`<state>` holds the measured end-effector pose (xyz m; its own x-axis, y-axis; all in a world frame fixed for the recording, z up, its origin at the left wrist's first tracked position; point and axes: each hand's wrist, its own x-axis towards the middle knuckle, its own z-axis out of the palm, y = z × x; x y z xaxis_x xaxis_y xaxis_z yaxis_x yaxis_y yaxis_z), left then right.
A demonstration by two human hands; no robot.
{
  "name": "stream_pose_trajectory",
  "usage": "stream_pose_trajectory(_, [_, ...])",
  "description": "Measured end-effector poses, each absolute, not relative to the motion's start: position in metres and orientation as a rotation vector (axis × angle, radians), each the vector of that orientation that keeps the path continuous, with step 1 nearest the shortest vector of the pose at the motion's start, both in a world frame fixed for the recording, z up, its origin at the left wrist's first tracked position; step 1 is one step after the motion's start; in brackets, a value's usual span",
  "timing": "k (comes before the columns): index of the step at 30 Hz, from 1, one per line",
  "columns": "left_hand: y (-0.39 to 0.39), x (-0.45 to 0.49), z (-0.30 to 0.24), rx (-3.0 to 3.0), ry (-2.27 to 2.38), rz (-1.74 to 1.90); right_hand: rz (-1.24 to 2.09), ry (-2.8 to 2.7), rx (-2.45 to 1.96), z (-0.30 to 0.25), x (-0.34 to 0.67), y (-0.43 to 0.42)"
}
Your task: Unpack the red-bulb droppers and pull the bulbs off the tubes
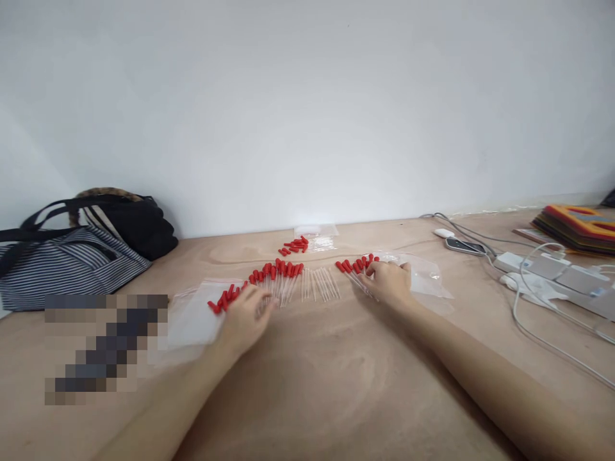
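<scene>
Clear droppers with red rubber bulbs lie in a fanned row (276,272) on the wooden table. My left hand (247,315) rests over the left end of this row, its fingers curved and a little apart; what lies under the fingertips is partly hidden. Loose red bulbs (224,301) are beside it, near a clear plastic bag (195,320). Bare clear tubes (319,283) lie side by side in the middle. At the right group of droppers (355,264), my right hand (390,282) has its fingers closed down on a dropper.
Farther back are more red bulbs (294,246) and a small bag of clear tubes (323,242). Another plastic bag (430,280) lies behind my right hand. A power strip (571,282) with cables and a stack of coloured sheets (576,227) are at right, a striped bag (72,262) at left.
</scene>
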<state>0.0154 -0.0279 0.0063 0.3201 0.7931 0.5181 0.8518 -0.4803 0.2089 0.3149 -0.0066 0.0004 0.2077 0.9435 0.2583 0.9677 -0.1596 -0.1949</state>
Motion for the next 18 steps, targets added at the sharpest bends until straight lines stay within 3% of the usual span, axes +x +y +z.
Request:
stream_pose_trajectory(5, [-0.052,0.056,-0.013,-2.877,-1.204,-0.869,-0.137,-1.741,-2.361,0.004,0.311,0.009])
stream_pose_trajectory(18, [-0.052,0.055,-0.018,-2.944,-1.215,-0.897,0.105,-1.616,-2.466,0.009,0.307,0.036])
